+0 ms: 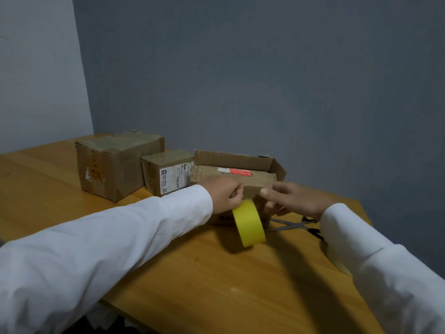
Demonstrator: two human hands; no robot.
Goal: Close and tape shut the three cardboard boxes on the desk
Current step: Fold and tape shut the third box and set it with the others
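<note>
Head view: two boxes [120,165] [168,173] on counter [192,273] closed; third box [240,169] flaps up. Left hand [225,194] gripping yellow tape roll [249,222]; right hand [292,198] open beside it.

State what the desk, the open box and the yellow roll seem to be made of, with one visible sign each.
Desk: wood or wood veneer, smooth finish; visible grain.
Open box: matt brown corrugated cardboard; creased flaps.
Yellow roll: probably paper masking tape; dull, non-glossy surface.

Your right hand [292,200], motion-blurred, hides its grip; your sleeve [375,268] covers the scissors' [292,225] handles; the box label [173,178] print is illegible.
</note>
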